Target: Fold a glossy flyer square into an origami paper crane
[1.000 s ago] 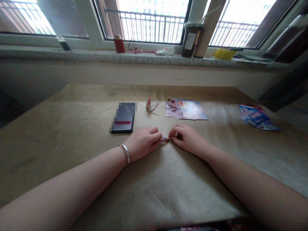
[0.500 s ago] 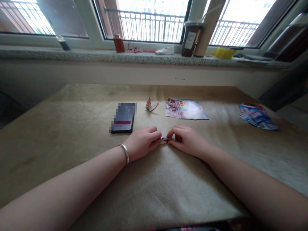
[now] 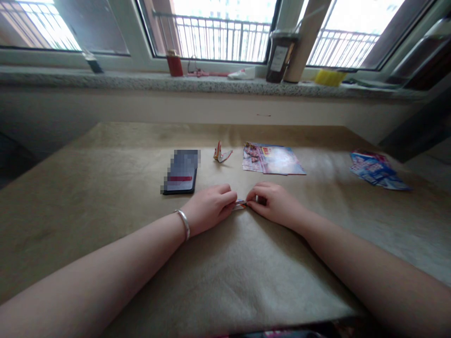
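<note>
A small folded piece of printed paper lies between my hands, low over the table, mostly covered by my fingers. My left hand is closed on its left end, with a silver bangle at the wrist. Thumb and index finger of my right hand pinch its right end. Beyond my left hand lies a phone, its screen partly blurred out. Farther back, a small folded paper figure stands on the table.
Printed flyers are stacked behind my right hand, and more blue and red flyers lie at the right. The brown table ends below a stone windowsill holding a red container and a dark jar.
My right fingers have shifted very slightly on the paper's right end, and the fingertips sit closer together. My left hand and the things on the table stay put.
</note>
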### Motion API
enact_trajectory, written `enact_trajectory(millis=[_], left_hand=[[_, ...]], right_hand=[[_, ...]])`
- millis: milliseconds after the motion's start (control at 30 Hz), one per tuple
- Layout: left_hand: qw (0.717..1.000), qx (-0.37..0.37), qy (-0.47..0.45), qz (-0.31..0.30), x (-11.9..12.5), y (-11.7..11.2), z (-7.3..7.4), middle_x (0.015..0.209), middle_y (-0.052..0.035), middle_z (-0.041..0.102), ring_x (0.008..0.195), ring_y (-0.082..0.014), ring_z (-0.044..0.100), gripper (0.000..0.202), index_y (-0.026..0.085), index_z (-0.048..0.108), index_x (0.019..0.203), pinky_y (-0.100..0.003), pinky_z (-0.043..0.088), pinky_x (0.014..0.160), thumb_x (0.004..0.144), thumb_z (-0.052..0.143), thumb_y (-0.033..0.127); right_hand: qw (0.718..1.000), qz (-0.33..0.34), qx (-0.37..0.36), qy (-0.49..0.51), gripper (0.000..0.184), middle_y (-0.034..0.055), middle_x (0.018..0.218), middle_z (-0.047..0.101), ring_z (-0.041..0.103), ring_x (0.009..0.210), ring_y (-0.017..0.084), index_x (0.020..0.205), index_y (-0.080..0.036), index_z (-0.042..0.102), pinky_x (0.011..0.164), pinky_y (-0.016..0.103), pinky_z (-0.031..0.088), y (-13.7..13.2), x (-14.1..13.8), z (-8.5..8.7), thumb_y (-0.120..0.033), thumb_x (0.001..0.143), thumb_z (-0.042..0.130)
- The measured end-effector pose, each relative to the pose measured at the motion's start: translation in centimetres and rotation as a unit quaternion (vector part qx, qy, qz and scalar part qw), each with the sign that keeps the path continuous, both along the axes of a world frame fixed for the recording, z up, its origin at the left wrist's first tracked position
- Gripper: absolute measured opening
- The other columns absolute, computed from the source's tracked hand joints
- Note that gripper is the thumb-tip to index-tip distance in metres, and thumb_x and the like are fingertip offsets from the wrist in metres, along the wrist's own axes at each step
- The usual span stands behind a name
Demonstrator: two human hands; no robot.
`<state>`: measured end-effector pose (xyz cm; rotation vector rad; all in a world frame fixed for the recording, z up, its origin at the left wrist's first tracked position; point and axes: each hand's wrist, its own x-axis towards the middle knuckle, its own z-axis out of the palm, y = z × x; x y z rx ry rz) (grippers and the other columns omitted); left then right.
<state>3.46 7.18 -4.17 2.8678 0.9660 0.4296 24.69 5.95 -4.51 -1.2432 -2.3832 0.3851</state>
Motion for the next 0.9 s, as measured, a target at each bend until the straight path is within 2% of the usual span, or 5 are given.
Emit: enact_trajectory(millis=[367, 733, 900], left_hand=[[1.0, -0.007, 0.006, 0.007, -0.01, 0.0, 0.08, 0.075, -0.001, 0.049, 0.064, -0.0115, 0.046, 0.017, 0.016, 0.052, 0.075, -0.022, 0.035, 0.058, 0.088, 0.044, 0.022], [1.0, 0.001, 0.001, 0.0, -0.04, 0.09, -0.08, 0.074, -0.0008, 0.049, 0.064, -0.0114, 0.046, 0.017, 0.016, 0.054, 0.075, -0.023, 0.035, 0.058, 0.088, 0.045, 0.022], [1.0, -0.005, -0.015, 0.001, -0.1, 0.19, -0.14, 0.075, -0.0018, 0.052, 0.066, -0.0116, 0.049, 0.022, 0.015, 0.056, 0.076, -0.022, 0.038, 0.06, 0.091, 0.043, 0.025]], right_hand=[[0.999, 0.009, 0.025, -0.039, 0.007, 0.0011, 0.076, 0.06, 0.052, 0.068, 0.011, 0.08, -0.02, 0.064, 0.064, 0.022, 0.039, 0.1, 0.36, 0.06, -0.021, 0.08, 0.057], [0.999, 0.001, 0.01, -0.03, 0.006, -0.0002, 0.076, 0.058, 0.051, 0.066, 0.01, 0.074, -0.02, 0.061, 0.06, 0.021, 0.037, 0.15, 0.39, 0.08, -0.017, 0.076, 0.056], [0.999, -0.011, 0.02, -0.045, 0.007, -0.0002, 0.079, 0.059, 0.052, 0.066, 0.01, 0.081, -0.021, 0.063, 0.061, 0.022, 0.038, -0.06, 0.45, 0.03, -0.023, 0.077, 0.058]])
